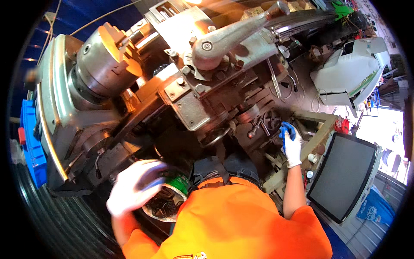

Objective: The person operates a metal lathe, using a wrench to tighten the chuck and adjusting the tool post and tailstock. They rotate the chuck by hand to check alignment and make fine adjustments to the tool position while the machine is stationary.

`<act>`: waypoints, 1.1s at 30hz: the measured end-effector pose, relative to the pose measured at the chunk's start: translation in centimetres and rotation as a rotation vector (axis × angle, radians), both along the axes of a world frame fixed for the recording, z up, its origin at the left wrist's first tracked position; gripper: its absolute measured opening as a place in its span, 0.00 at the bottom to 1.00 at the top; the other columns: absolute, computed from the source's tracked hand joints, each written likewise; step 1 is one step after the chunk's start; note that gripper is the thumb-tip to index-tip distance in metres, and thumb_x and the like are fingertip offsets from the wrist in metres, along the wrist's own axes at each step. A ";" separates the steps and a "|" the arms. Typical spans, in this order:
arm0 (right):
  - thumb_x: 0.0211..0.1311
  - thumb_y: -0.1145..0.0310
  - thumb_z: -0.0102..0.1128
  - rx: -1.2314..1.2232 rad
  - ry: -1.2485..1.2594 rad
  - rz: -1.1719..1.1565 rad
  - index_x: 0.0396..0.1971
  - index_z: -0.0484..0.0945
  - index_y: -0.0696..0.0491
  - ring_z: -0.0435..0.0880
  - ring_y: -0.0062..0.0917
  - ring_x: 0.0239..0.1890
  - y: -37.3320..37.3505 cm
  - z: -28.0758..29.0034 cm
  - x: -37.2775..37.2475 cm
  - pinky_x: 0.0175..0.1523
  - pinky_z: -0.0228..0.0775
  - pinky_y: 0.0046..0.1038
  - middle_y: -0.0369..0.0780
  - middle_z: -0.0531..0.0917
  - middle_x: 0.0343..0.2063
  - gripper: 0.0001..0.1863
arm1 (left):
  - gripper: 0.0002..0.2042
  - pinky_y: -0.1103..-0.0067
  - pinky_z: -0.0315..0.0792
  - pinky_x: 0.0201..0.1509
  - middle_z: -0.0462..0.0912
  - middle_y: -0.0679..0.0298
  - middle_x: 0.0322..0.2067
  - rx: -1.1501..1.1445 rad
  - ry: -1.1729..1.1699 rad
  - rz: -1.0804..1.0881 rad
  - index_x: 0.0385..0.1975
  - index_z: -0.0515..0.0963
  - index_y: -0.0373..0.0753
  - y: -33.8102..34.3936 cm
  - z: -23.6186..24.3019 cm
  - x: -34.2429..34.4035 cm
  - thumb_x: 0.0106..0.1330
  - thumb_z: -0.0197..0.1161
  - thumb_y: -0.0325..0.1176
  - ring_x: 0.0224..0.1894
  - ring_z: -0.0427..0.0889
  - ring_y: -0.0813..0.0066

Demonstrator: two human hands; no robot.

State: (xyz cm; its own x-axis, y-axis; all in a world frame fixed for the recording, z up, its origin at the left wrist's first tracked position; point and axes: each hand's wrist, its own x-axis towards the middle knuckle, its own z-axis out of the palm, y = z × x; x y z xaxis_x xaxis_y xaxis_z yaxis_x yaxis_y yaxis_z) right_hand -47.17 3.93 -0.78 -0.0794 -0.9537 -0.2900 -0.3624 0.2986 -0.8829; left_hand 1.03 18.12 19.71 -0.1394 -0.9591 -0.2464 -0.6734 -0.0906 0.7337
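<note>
My left hand (131, 185), in a white glove with blue on the palm side, is blurred by motion. Its thumb and fingers curve apart over the rim of a round bucket (181, 183) with a green band. Dark pieces lie inside the bucket, too shadowed to name. Out to the right, my right hand (291, 144) wears a matching glove. Its blue-coated fingers are loosely bent and apart, with nothing visible in them, near a light-coloured bench frame (316, 140). Ahead of me stands a metal lathe with a large chuck (101, 64) and a tool post lever (237, 41).
A flat dark screen panel (343, 177) leans at the right, near a red container (342, 125). A pale green machine housing (351, 71) stands at the far right. A blue crate (33, 142) sits left of the lathe. Handwheels and levers (254, 129) project toward me.
</note>
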 end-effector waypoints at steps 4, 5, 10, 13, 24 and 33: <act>0.65 0.69 0.62 0.067 0.304 0.109 0.57 0.73 0.57 0.81 0.28 0.48 1.2 -4.1 -0.1 0.55 0.72 0.29 0.43 0.80 0.49 0.22 | 0.21 0.70 0.76 0.50 0.86 0.53 0.40 0.674 0.030 -0.006 0.46 0.81 0.35 0.0 -21.5 -5.2 0.65 0.62 0.47 0.42 0.84 0.63; 0.63 0.67 0.64 0.102 0.482 0.178 0.58 0.73 0.57 0.81 0.31 0.48 1.0 -3.5 0.8 0.55 0.73 0.30 0.46 0.78 0.50 0.24 | 0.23 0.68 0.76 0.47 0.86 0.53 0.39 0.687 -0.079 -0.125 0.47 0.81 0.36 0.6 -26.8 -6.9 0.64 0.62 0.50 0.39 0.85 0.61; 0.55 0.61 0.67 -0.085 0.770 0.410 0.67 0.61 0.51 0.67 0.52 0.62 1.6 -6.7 1.9 0.66 0.61 0.46 0.54 0.67 0.61 0.40 | 0.28 0.70 0.64 0.67 0.74 0.53 0.61 0.663 0.359 0.041 0.62 0.71 0.36 -2.9 -39.9 -20.3 0.71 0.52 0.51 0.62 0.72 0.58; 0.52 0.59 0.67 -0.109 0.680 0.574 0.68 0.60 0.50 0.67 0.53 0.61 0.6 -8.1 2.6 0.65 0.61 0.48 0.54 0.66 0.62 0.43 | 0.26 0.70 0.57 0.72 0.65 0.53 0.68 0.501 0.248 0.236 0.67 0.64 0.38 -3.8 -52.0 -26.9 0.75 0.43 0.47 0.68 0.64 0.58; 0.49 0.62 0.65 -0.156 0.665 0.812 0.66 0.50 0.68 0.75 0.55 0.48 0.4 -10.7 3.5 0.55 0.69 0.45 0.59 0.73 0.48 0.49 | 0.22 0.71 0.54 0.69 0.70 0.60 0.62 0.163 0.643 1.044 0.62 0.69 0.39 -6.2 -53.2 -34.0 0.71 0.55 0.41 0.64 0.65 0.63; 0.50 0.56 0.68 -0.039 0.499 0.720 0.64 0.57 0.67 0.77 0.52 0.52 0.5 -11.8 3.5 0.57 0.71 0.42 0.58 0.74 0.50 0.47 | 0.08 0.75 0.74 0.34 0.81 0.64 0.30 0.376 0.978 1.128 0.41 0.79 0.39 4.9 -41.9 -21.3 0.64 0.62 0.31 0.29 0.78 0.72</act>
